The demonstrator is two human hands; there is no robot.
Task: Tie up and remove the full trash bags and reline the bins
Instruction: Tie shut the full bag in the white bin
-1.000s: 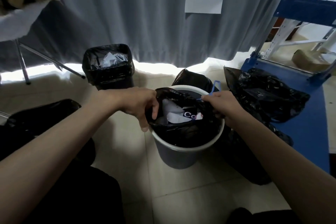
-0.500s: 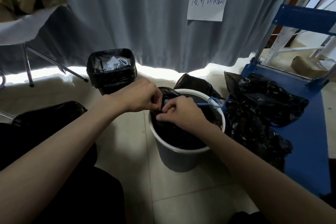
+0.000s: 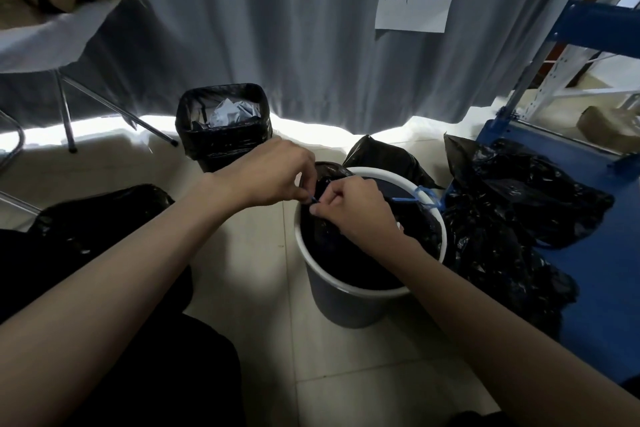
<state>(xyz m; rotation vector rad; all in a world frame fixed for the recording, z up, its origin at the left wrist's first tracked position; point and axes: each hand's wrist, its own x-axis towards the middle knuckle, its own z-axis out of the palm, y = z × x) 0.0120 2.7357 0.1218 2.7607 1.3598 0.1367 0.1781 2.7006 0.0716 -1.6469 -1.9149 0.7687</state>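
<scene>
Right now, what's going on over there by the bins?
A person is tying up the black trash bag that still sits in the round white bin. The left hand and right hand meet over the bin's near-left rim, each pinching the thin blue drawstring; no finished knot shows. Behind, a square bin with a black liner still holds crumpled paper. Other black bags lie to the right on the blue shelf base.

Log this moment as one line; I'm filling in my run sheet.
step: tying bag | left hand: pinches blue drawstring | right hand: pinches it too | black bag: in white bin | square bin: untied
</scene>
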